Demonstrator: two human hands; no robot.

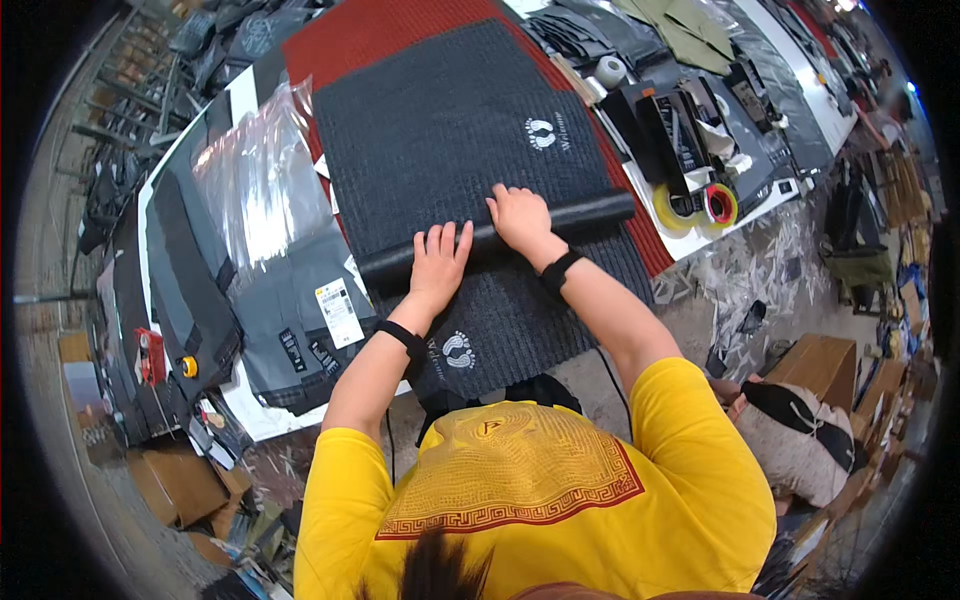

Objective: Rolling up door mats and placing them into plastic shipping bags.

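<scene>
A dark grey ribbed floor mat (420, 130) with a white footprint print lies across the table, its near end curled into a black-backed roll (590, 211). On the roll's left half rests my left hand (438, 265), fingers spread and pointing away from me. My right hand (522, 218) presses flat on the roll near its middle, fingers stretched out over it. Nearer to me, another grey mat surface (510, 320) with footprints runs to the table's front edge; the roll hides where it continues. Red ribbed matting (370, 35) shows beneath, at the far end and right side.
Left of the mat lie clear plastic bags (255, 185), dark folded cloth and a white label card (340, 313). Tape rolls (718, 204) and a black tray of small items (660, 135) sit at the right. Cardboard boxes (815, 370) and scraps (740, 290) cover parts of the floor.
</scene>
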